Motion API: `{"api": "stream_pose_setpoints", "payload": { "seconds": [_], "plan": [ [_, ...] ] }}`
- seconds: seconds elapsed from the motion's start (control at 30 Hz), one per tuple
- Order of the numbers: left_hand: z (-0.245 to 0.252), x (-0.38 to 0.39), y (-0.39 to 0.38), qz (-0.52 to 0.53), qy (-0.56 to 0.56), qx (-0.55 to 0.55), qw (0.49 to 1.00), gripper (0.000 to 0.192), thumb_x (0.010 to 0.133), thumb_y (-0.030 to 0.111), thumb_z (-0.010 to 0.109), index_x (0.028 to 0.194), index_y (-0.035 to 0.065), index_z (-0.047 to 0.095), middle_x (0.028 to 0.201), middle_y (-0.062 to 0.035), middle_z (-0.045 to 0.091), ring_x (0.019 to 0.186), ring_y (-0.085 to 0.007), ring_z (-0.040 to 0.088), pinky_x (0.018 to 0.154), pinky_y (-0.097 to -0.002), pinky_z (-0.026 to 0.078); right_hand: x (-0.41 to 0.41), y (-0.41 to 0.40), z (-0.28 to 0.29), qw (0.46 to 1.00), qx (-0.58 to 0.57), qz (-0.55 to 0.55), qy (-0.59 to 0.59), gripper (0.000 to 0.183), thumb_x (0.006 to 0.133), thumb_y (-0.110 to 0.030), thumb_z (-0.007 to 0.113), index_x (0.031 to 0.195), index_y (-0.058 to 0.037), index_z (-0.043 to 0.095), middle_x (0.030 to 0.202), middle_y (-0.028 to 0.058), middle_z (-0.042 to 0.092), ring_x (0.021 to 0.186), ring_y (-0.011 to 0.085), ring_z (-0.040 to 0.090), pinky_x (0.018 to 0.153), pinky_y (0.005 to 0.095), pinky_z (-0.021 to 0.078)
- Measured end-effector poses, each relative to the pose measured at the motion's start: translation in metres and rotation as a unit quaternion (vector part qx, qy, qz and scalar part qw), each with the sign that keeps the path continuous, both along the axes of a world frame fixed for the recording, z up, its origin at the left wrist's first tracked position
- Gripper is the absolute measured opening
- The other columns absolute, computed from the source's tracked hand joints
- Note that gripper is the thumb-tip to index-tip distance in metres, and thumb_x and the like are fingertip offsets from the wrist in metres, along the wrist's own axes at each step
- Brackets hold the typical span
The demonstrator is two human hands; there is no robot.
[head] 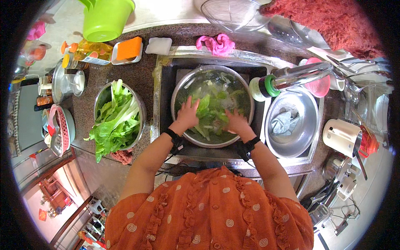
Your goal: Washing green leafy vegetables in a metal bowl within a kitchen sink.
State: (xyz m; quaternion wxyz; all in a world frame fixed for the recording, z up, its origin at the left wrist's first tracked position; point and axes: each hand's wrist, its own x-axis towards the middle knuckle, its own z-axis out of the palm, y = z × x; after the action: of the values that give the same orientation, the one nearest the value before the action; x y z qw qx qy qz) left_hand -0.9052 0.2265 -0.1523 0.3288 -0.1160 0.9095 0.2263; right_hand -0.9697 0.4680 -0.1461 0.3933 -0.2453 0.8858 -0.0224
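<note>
A round stainless steel basin [212,145] full of water stands in the sink's large left bowl. Loose green leaves [203,104] and paler pieces float and lie under the surface. On the basin's left side, my left hand [188,113] has its fingers spread at the water beside a leaf. My right hand [236,121] dips its fingers into the water at the right, near more greens; they look apart, though water and blur soften them. Both wrists wear black bands. To the left, a steel pot [142,107] holds a heap of long leafy greens [120,115], some hanging over its rim.
A chrome faucet [300,76] with a green-ringed head reaches over the divider. In the right sink bowl sits a metal basin [292,143] with a grey cloth [283,122]. A pink cloth [216,44] and an orange sponge [129,48] lie behind; a white kettle [342,137] stands right.
</note>
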Motion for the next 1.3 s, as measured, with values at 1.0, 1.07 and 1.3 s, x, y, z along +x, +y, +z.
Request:
{"api": "stream_pose_setpoints", "payload": {
  "seconds": [1.0,1.07,1.3],
  "plan": [
    [-0.093,0.011,0.025,0.342,-0.151,0.29,0.881,0.098,0.088,0.068,0.051,0.15,-0.0027,0.024,0.152,-0.0265,0.028,0.14,-0.0393,0.031,0.111,-0.0455,0.033,0.013,-0.081,0.002,0.71,-0.232,-0.533,-0.396,0.1,0.087,-0.08,0.032,0.157,-0.0134,0.009,0.16,0.0196,0.01,0.147,0.0384,0.015,0.113,0.0599,0.0212],
    [-0.057,-0.01,0.054,0.264,-0.044,0.33,0.905,0.093,0.083,0.063,0.065,0.139,-0.0064,0.042,0.134,-0.0237,0.054,0.123,-0.0339,0.054,0.101,-0.0429,0.044,0.007,-0.055,-0.018,0.622,-0.327,-0.549,-0.452,0.098,0.088,-0.08,0.03,0.157,-0.0126,0.01,0.159,0.0198,0.014,0.145,0.04,0.019,0.111,0.0609,0.0243],
    [-0.002,-0.006,0.028,0.27,0.056,0.279,0.92,0.045,0.082,0.028,0.072,0.119,0.0046,0.063,0.105,-0.0124,0.07,0.095,-0.0251,0.068,0.078,-0.0377,0.052,0.014,-0.041,0.038,0.498,-0.412,-0.546,-0.533,0.09,0.09,-0.077,0.03,0.156,-0.0173,0.017,0.155,0.0154,0.029,0.13,0.0401,0.043,0.099,0.0528,0.0425]
  ]
}}
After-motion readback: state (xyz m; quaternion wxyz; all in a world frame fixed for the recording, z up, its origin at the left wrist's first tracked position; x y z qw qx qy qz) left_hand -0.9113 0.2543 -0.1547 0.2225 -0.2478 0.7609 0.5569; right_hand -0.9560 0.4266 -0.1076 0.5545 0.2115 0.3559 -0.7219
